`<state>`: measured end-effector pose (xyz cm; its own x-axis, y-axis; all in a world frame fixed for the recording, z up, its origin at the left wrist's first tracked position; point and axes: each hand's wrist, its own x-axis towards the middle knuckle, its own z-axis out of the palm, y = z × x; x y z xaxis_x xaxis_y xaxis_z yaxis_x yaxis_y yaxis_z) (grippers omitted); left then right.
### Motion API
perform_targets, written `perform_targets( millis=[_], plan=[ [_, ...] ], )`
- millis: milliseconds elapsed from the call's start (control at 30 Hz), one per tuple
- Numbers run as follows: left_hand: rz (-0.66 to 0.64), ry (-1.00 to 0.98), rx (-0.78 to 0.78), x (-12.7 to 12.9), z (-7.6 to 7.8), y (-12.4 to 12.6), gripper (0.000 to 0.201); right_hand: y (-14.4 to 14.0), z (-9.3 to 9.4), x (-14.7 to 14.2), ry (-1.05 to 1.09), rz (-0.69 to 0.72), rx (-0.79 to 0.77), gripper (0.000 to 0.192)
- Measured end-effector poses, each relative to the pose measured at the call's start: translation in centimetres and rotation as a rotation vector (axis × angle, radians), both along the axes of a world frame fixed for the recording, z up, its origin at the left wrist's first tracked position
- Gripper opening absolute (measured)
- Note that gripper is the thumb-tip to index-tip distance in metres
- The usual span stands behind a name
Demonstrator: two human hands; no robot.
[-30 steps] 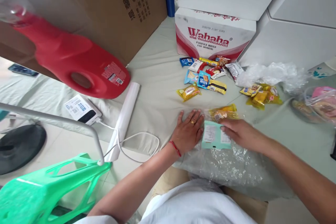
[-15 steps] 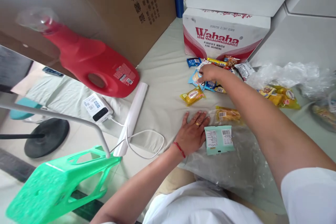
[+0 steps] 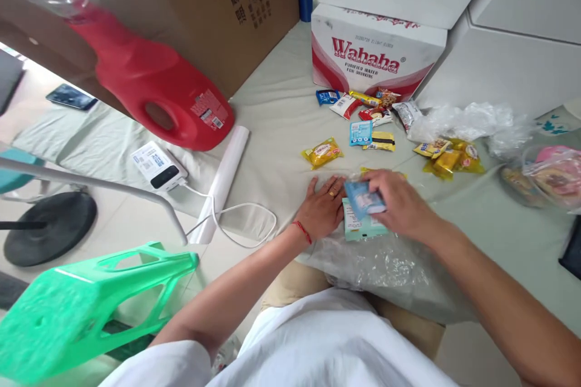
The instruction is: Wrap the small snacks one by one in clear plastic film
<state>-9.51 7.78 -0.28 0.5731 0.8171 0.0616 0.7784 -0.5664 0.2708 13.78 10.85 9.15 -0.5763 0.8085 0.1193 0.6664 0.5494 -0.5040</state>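
Note:
My left hand (image 3: 323,212) lies flat, fingers spread, on the edge of a clear plastic bag (image 3: 376,263) on the pale cloth. My right hand (image 3: 399,202) holds a small blue snack packet (image 3: 362,198) just above a mint-green packet (image 3: 358,227) that lies on the bag. A yellow packet (image 3: 368,170) peeks out behind my right hand. Further back lie a yellow snack (image 3: 322,152), a blue packet (image 3: 361,132) and several more wrapped snacks (image 3: 363,106) in front of a Wahaha carton (image 3: 374,54).
A red detergent jug (image 3: 149,87) lies left, beside a power bank (image 3: 157,165) with a white cable (image 3: 236,224) and a white roll (image 3: 222,181). A green plastic stool (image 3: 86,302) is near left. Yellow snacks (image 3: 447,157) and crumpled plastic bags (image 3: 467,124) sit right.
My right hand reached to the snack pile by the carton, took a blue packet and came back with it over the mint-green packet. My left hand stayed flat on the bag.

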Motion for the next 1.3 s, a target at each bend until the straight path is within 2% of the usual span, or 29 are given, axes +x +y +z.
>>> perform_targets(
  millis=[67, 133, 200, 233, 333, 467, 667, 767, 867, 967, 1033, 1100, 1167, 1233, 1300],
  plan=[
    [-0.004, -0.002, -0.001, -0.1, 0.0, 0.0, 0.054, -2.8, -2.8, -0.2, -0.123, 0.068, 0.086, 0.041],
    [-0.006, -0.003, -0.008, -0.2, 0.1, 0.0, 0.055, -4.3, -5.1, -0.3, -0.196, 0.129, 0.111, 0.063],
    [-0.004, -0.003, -0.015, -0.2, 0.1, 0.0, 0.054, -5.0, -6.3, -0.2, -0.211, 0.160, 0.101, 0.081],
    [0.004, -0.002, -0.016, -0.3, 0.1, -0.1, 0.054, -5.2, -6.5, -0.1, -0.216, 0.168, 0.095, 0.084],
    [0.046, 0.005, -0.003, -0.2, 0.0, -0.1, 0.052, -5.7, -6.1, 0.4, -0.269, 0.184, 0.074, 0.082],
    [0.083, 0.001, 0.020, -0.1, -0.1, -0.3, 0.051, -7.0, -5.3, 1.2, -0.324, 0.147, 0.109, 0.068],
    [0.090, -0.013, 0.026, -0.1, -0.2, -0.3, 0.050, -9.0, -6.2, 2.1, -0.281, 0.070, 0.166, 0.058],
    [0.089, -0.014, 0.005, 0.0, -0.4, 0.0, 0.050, -9.3, -6.6, 1.6, -0.302, 0.034, 0.179, 0.065],
    [0.146, -0.062, 0.015, -0.3, 0.0, 0.1, 0.048, -9.4, -6.2, 1.2, -0.307, 0.006, 0.206, 0.074],
    [0.178, -0.223, 0.197, -1.2, 0.9, -1.0, 0.043, -9.9, -4.7, 2.1, -0.222, -0.026, 0.234, 0.078],
    [0.039, -0.385, 0.336, -2.2, 1.4, -2.8, 0.041, -11.1, -3.6, 3.6, -0.107, -0.051, 0.234, 0.069],
    [-0.242, -0.525, 0.382, -3.2, 1.3, -5.1, 0.037, -12.9, -3.2, 5.5, -0.013, -0.045, 0.202, 0.052],
    [-0.519, -0.548, 0.343, -4.0, 0.5, -7.5, 0.031, -15.2, -3.9, 7.3, -0.004, -0.018, 0.131, 0.042],
    [-0.595, -0.463, 0.325, -4.5, -0.8, -9.2, 0.032, -17.3, -5.4, 8.6, -0.043, -0.022, 0.077, 0.040],
    [-0.544, -0.372, 0.331, -4.8, -2.0, -10.2, 0.025, -18.6, -7.1, 9.3, -0.048, -0.056, 0.065, 0.034]
  ],
)
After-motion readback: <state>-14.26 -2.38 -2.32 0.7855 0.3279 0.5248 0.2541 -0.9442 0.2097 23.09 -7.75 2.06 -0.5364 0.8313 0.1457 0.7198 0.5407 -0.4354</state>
